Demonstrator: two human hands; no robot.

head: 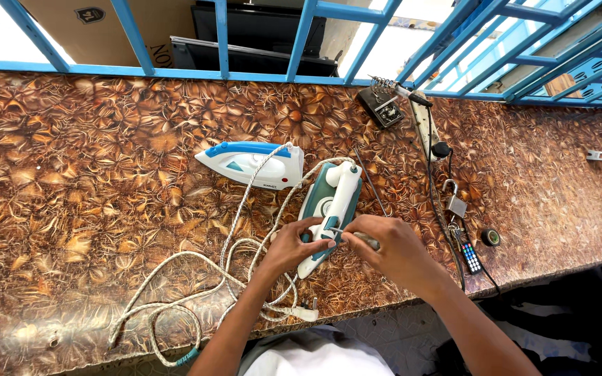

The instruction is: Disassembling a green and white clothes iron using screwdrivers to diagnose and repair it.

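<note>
Head view: left hand [292, 245] clamps the nose of the green-and-white iron [332, 205] at the front counter edge [71, 209]; right hand [393, 249] is closed on a thin tool [348, 232] at it. Risk: tool slips into fingers, or the looped white cord [196, 278] snags.

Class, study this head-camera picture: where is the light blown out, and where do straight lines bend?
Head view: daylight behind the blue metal window bars burns white; the brown leaf-patterned counter bows at its front edge, a wide-lens curve; both hands on the green-and-white steam iron look sharp, evenly lit.
</note>
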